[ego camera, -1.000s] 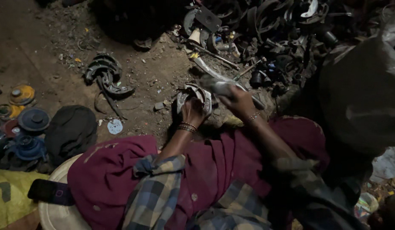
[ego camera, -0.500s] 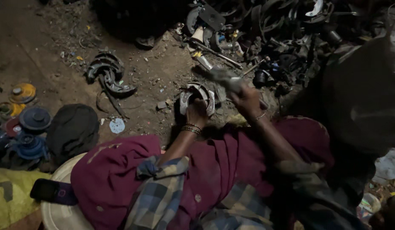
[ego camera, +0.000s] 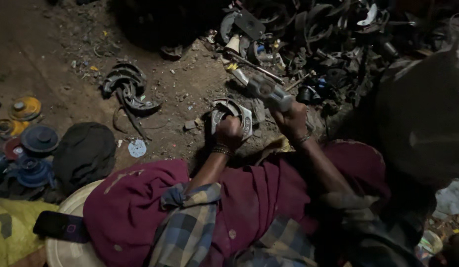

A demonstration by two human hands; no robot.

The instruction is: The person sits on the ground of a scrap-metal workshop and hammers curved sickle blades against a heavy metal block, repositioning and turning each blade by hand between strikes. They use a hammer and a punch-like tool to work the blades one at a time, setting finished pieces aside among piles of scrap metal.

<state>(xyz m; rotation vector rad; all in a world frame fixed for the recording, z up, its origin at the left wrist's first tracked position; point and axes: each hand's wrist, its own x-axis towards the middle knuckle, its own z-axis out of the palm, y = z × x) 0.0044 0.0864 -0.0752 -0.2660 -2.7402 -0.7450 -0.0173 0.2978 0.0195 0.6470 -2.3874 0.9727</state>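
Gripping round metal part (ego camera: 233, 114) on dirt floor (ego camera: 51, 54), left hand (ego camera: 228, 132) closed over its near edge, bangles at wrist. Right hand (ego camera: 292, 121) closed around handle of hammer (ego camera: 267, 91), grey head raised above and just right of metal part, tilted toward far left. Part sits centre, beyond maroon-clothed knees. Scrap pile (ego camera: 338, 44) far right. Curved black scrap piece (ego camera: 128, 89) to left, well apart. Blue and yellow discs (ego camera: 26, 133) far left edge. Dark phone (ego camera: 61, 226) near left, on yellow cloth.

A dark phone (ego camera: 61, 226) with blank screen lies beside a yellow bag (ego camera: 11, 227).
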